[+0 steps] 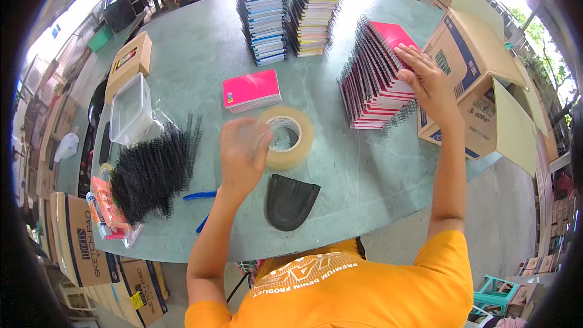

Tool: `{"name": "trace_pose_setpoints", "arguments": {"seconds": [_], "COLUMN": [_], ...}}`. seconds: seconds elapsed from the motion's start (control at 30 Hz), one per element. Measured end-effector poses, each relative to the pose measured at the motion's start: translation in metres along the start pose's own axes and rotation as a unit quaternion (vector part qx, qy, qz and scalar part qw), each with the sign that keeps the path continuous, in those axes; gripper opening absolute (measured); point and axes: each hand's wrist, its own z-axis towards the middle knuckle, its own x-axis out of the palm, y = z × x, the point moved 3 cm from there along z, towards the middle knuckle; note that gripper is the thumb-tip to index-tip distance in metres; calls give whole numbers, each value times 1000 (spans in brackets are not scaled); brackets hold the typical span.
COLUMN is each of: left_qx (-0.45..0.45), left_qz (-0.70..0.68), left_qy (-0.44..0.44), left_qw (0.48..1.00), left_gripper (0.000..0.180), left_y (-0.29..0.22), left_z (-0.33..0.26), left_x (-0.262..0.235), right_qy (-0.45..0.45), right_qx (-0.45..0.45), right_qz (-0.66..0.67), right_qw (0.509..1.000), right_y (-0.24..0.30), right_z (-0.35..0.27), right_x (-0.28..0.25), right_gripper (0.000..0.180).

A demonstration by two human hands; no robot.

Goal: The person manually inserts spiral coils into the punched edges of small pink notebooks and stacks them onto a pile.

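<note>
My right hand (423, 76) lies with its fingers stretched over the upper right side of a tall stack of red spiral notebooks (376, 91). My left hand (243, 149) is over the table beside a wide roll of clear tape (306, 143); its fingers are smeared by motion, so whether it holds anything is unclear. Just beyond it sits a short pile of pink-red notebooks (252, 88). A heap of black spiral binding coils (155, 173) lies to the left. Nearer me are a black rounded pad (291, 201) and a blue slim tool (199, 195), partly hidden by my left forearm.
Two tall notebook stacks, one blue-edged (262, 18) and one yellow-edged (314, 15), stand at the far side. An open cardboard box (480, 73) is at the right edge. On the left are a clear plastic tub (130, 112), a brown box (130, 64) and an orange packet (109, 200).
</note>
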Motion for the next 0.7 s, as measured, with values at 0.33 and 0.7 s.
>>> {"name": "trace_pose_setpoints", "arguments": {"seconds": [0.33,0.7], "left_qx": [-113,-143], "left_qz": [75,235], "left_qy": [-109,-131], "left_qw": [985,952], "left_gripper": [7,8], "left_y": [62,123], "left_z": [-3,-27], "left_x": [-45,-76], "right_qy": [-57,129], "right_qx": [-87,-162], "right_qz": [-10,78], "right_qw": [995,975], "right_y": [67,165], "right_z": [29,77], "right_x": [8,275], "right_gripper": [42,25]}}
